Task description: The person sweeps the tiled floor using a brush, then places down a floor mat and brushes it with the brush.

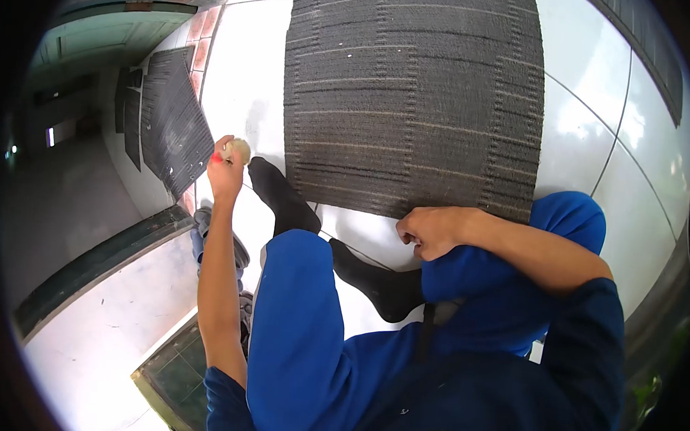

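At the left, my left hand [225, 173] is closed around a small, pale, yellowish rounded thing [241, 151], too blurred to name. A bright red spot shows at the side of that hand. The hand is beside the toe of a black sock [273, 194] on my foot. My right hand [439, 232] hangs by my bent knee, its fingers curled in, with nothing visible in them. It overlaps the near edge of a dark grey striped mat [413, 104] lying on the white tiles.
Another dark striped mat [173, 118] lies at the left by a brick-coloured edging [202, 51]. Dark shoes [237, 250] stand beside my left forearm. A dark tiled panel with a pale border [176, 377] is at the lower left. White tile floor [584, 110] extends on the right.
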{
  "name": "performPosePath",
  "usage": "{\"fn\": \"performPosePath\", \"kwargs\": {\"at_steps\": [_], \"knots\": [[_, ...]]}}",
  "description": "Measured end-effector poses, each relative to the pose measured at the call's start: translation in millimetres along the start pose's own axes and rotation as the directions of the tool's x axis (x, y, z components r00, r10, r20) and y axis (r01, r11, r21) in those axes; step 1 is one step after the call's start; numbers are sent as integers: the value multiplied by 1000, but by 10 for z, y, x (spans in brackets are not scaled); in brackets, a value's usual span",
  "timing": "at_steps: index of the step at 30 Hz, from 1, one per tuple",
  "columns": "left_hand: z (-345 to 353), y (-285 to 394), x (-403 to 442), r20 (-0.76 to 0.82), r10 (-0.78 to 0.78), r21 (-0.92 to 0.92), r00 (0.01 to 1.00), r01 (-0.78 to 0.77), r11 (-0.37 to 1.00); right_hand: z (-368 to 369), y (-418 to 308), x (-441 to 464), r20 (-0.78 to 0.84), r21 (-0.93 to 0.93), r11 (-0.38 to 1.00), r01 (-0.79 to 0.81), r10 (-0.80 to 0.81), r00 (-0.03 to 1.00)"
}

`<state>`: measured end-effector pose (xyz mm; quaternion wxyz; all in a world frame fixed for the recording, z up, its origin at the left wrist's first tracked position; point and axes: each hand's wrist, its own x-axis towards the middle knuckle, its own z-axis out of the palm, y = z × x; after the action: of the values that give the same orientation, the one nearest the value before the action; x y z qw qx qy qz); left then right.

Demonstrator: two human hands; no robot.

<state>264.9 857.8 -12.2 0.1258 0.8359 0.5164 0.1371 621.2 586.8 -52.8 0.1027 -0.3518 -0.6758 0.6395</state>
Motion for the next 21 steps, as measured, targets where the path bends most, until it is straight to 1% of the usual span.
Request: {"fn": "performPosePath", "kwargs": {"at_steps": [1,2,3,4,5,6,7,8,9,10,11,12,13,14,15,16,17,18,20,21], "knots": [[-69,38,-97,8,-98,-132,995,98,986,9,-31,-1,-9,-7,1000,-5,5,1000],[-98,528,-147,117,-173,-195,978,194,961,10,-62,9,3,1,1000,-16,16,1000],[37,802,-212,147,-143,-376,979,189,907,-15,-78,11,16,2,999,-32,32,999],[108,1220,-263,196,18,-509,980,86,856,-26,-70,14,33,0,999,-54,54,998],[192,1555,-343,240,126,-470,963,2,883,-19,-45,26,16,11,999,-51,50,999],[247,1799,-366,259,407,-421,876,-277,864,-14,-21,41,5,18,999,-47,47,999],[243,1935,-374,530,426,-516,733,-120,848,-7,-7,51,-1,23,999,-41,41,999],[268,2017,-365,649,408,-507,642,-35,861,-21,-14,53,38,37,997,-71,70,997],[395,1808,-358,575,460,-556,676,-89,827,-60,-36,55,75,46,994,-99,95,993],[412,1646,-306,551,417,-541,723,-72,838,-93,-58,63,115,50,991,-123,117,987],[428,1487,-253,524,373,-527,766,-52,848,-104,-57,72,115,52,992,-113,107,988],[401,1326,-191,406,355,-433,842,-166,886,-103,-41,74,104,55,993,-102,96,990],[462,1024,-163,282,271,-427,920,-133,895,-91,-38,78,88,66,994,-91,85,992],[403,859,-98,256,181,-446,950,-50,893,-86,-53,79,87,72,993,-97,91,992],[324,768,-47,249,28,-447,968,89,890,-98,-69,75,90,72,992,-103,97,991],[295,690,17,150,62,-357,987,-4,934,-115,-76,72,94,73,991,-112,105,990],[310,631,19,146,50,-312,988,-2,950,-119,-76,70,92,67,992,-108,102,991],[278,728,23,144,35,-267,989,5,964,-110,-77,69,92,64,992,-106,100,991],[270,1205,-58,111,215,-229,970,-186,956,-105,-78,72,86,55,994,-100,95,992],[307,1449,-123,178,284,-316,942,-219,923,-97,-81,67,82,49,994,-97,93,992]]}}
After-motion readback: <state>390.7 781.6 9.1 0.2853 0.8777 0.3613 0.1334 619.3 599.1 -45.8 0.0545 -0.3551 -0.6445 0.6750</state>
